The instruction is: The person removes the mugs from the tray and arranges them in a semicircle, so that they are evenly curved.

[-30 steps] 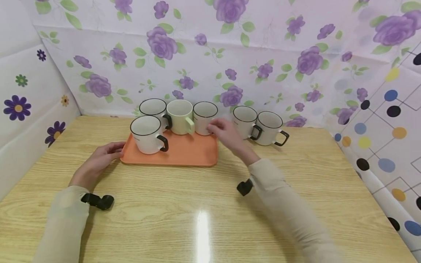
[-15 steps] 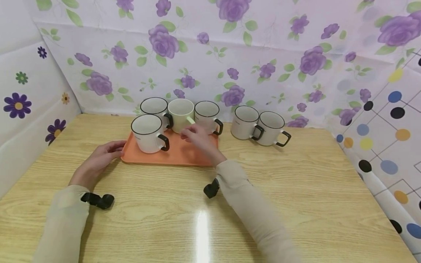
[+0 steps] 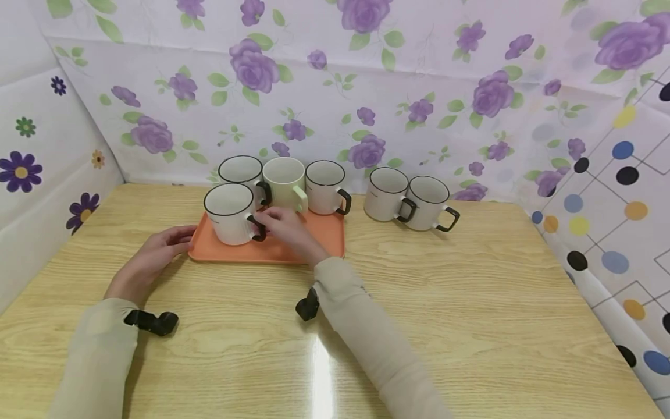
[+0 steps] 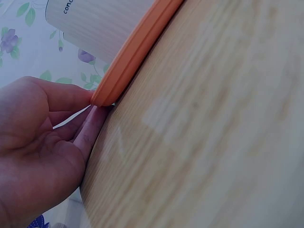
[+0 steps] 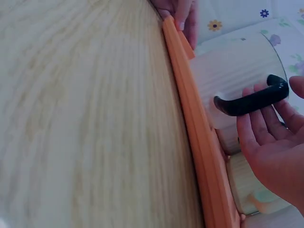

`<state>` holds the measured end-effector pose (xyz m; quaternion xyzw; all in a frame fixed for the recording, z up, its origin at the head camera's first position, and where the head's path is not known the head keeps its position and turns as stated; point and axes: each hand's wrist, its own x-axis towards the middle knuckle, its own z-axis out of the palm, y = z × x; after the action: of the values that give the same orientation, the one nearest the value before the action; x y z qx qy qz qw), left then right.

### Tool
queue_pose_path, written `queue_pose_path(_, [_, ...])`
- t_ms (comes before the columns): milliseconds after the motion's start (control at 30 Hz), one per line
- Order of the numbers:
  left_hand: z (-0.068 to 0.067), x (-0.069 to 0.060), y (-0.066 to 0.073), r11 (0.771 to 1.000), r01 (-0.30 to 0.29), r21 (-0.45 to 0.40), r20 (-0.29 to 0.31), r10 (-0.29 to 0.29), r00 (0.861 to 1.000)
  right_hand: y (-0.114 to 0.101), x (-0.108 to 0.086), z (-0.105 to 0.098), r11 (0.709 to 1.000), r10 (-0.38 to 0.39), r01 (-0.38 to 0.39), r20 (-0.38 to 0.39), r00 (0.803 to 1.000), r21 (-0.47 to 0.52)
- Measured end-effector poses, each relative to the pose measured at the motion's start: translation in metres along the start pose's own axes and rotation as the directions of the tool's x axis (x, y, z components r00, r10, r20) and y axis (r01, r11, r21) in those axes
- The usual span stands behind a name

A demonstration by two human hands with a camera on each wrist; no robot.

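An orange tray [image 3: 330, 238] holds a front-left white mug [image 3: 228, 226] with a black handle. Behind it stand another white mug [image 3: 241, 169], a pale green mug [image 3: 282, 185] and a third white mug [image 3: 325, 189]. My left hand [image 3: 149, 256] grips the tray's left edge, thumb and fingers at the orange rim [image 4: 128, 61] in the left wrist view. At the front-left mug, my right hand [image 3: 290, 228] has its fingers hooked behind the black handle [image 5: 254, 102], while the thumb stands apart from it in the right wrist view.
Two more white mugs, one [image 3: 386, 195] beside the other [image 3: 426, 203], stand on the wooden table [image 3: 471, 302] right of the tray. A flowered cloth [image 3: 314, 99] hangs behind, with patterned cloths at both sides.
My right hand has moved left from the third white mug, past the green mug, to the front-left mug's handle. My left hand has stayed at the tray's edge.
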<state>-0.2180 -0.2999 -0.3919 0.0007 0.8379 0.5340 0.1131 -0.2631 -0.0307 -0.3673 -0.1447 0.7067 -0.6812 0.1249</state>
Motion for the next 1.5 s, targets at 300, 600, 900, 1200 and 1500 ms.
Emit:
queue_pose_path(300, [-0.003, -0.002, 0.001, 1.000, -0.003, -0.004, 0.001, 0.003, 1.000, 0.008, -0.002, 0.018, 0.996, -0.045, 0.050, -0.060, 0.997, 0.077])
queue_pose_path(600, [0.001, -0.003, 0.002, 1.000, -0.031, -0.001, -0.002, 0.031, 1.000, 0.007, -0.011, 0.024, 0.977, -0.115, 0.090, -0.121, 0.986, -0.196])
queue_pose_path(900, [0.001, -0.004, 0.001, 0.999, -0.052, -0.014, -0.016, 0.052, 0.999, 0.010, -0.017, 0.016, 0.974, -0.105, 0.074, -0.139, 0.985, -0.216])
queue_pose_path(1200, [0.001, -0.004, -0.001, 0.999, -0.042, -0.029, -0.025, 0.041, 0.999, 0.008, -0.020, 0.005, 0.984, -0.123, 0.104, -0.129, 0.984, -0.146])
queue_pose_path(1500, [0.001, -0.003, -0.001, 0.996, -0.070, -0.049, -0.009, 0.070, 0.998, -0.017, -0.035, -0.024, 0.990, -0.142, 0.140, -0.081, 0.987, -0.026])
